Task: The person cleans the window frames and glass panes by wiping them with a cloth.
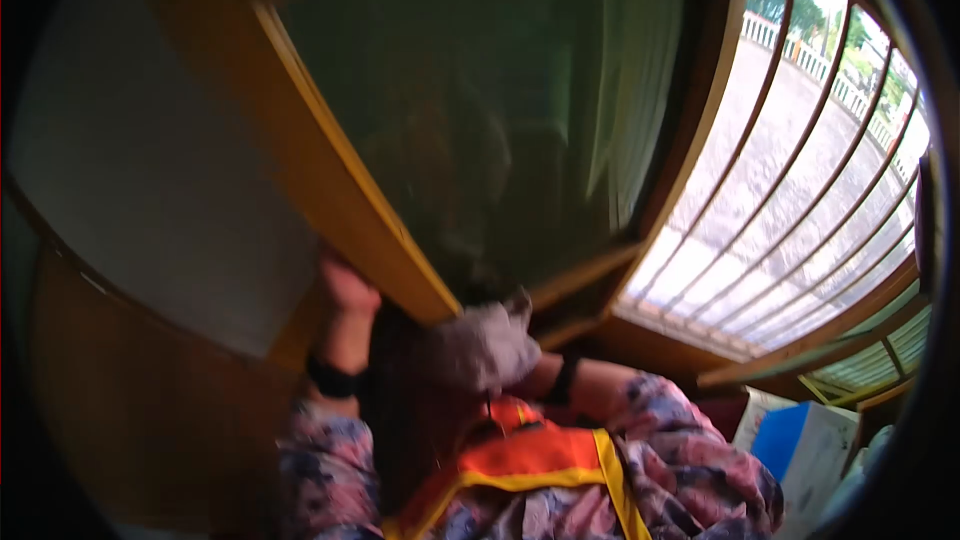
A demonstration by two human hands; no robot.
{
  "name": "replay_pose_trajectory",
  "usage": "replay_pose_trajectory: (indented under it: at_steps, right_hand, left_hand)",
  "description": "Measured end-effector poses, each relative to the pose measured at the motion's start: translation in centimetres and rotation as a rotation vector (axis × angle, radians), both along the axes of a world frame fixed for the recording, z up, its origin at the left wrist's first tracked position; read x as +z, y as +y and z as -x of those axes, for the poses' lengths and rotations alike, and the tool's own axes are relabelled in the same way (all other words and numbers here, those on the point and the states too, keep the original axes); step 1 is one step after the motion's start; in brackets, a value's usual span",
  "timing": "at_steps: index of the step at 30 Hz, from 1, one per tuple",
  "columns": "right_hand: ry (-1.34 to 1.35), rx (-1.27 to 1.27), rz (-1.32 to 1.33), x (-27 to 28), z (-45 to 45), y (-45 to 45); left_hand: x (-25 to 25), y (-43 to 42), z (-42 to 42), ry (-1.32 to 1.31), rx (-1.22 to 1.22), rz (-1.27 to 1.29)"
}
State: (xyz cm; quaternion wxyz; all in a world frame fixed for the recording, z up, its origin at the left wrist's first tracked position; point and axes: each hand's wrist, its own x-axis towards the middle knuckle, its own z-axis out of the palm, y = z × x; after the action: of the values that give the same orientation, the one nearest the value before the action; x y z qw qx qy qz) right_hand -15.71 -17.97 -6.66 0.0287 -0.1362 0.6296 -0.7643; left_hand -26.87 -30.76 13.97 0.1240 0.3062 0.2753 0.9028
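Wooden frame [345, 195] between wall [150, 140] at left and glass pane [450, 110], barred window [790, 170] right, box [825, 455] below window

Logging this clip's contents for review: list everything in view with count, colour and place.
Cloth: one, greyish, at right hand
Wooden frame: one, yellow-brown, centre left
Glass pane: one, dark green, upper centre
Panel: one, grey, left
Bars: several, brown, upper right
Railing: one, white, outside
Box: one, white-blue, lower right
Apron: one, orange-yellow, torso
Wristbands: two, black, wrists
Sleeves: two, pink-dark patterned, arms
Left hand: one, bare, at frame
Right hand: one, mostly behind cloth
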Motion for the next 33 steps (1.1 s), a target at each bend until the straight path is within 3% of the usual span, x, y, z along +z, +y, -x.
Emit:
replay_pose_trajectory:
  at_steps: [2, 4, 7, 11, 15, 21, 22, 24, 28, 29, 30, 31, 33]
  right_hand:
    - [0.300, -0.118, -0.405, 3.3, -0.3, 1.3]
    - [0.616, -0.279, -0.686, 7.8, -0.1, 2.6]
    - [0.981, -0.589, -0.877, 15.4, 0.6, 5.0]
    - [1.235, -0.955, -0.925, 24.5, 0.3, 9.2]
    - [1.309, -1.181, -0.903, 29.9, 0.4, 12.8]
    - [1.250, -1.361, -0.789, 32.8, 1.2, 19.9]
    - [1.222, -1.408, -0.756, 32.9, 1.0, 21.8]
    - [1.158, -1.511, -0.648, 33.1, 0.7, 25.6]
    - [1.082, -1.730, -0.381, 32.7, -0.6, 31.4]
    - [0.928, -2.074, -0.650, 33.2, -2.0, 30.8]
    - [1.256, -1.787, -0.559, 32.5, 0.9, 34.0]
    - [0.914, -1.969, -0.903, 32.8, 1.5, 32.5]
    - [1.357, -1.637, -0.711, 32.8, -0.6, 24.8]
  left_hand:
    - [-4.2, 0.0, 0.2, 0.069, -0.128, -0.043]
    - [-6.2, -0.9, 0.4, 0.104, -0.059, 0.186]
    - [-7.3, 0.0, -1.0, 0.103, -0.060, 0.204]
    - [-6.8, 2.8, -2.7, 0.157, -0.099, 0.099]
    - [-6.1, 4.2, -3.1, 0.247, -0.131, 0.041]
    - [-5.9, 4.6, -3.3, 0.536, -0.226, -0.074]
    - [-5.8, 4.7, -3.7, 0.486, -0.213, -0.067]
    - [-6.8, 3.9, -3.8, -0.143, -0.005, 0.021]
    - [-7.9, 4.1, -4.2, -0.181, 0.061, -0.020]
    - [-8.0, 4.1, -4.1, 0.071, 0.032, -0.010]
    - [-8.0, 4.2, -4.3, 0.198, 0.013, 0.003]
    - [-7.9, 4.2, -4.5, 0.324, -0.005, 0.009]
    - [-7.3, 4.6, -5.0, 0.434, -0.152, -0.090]
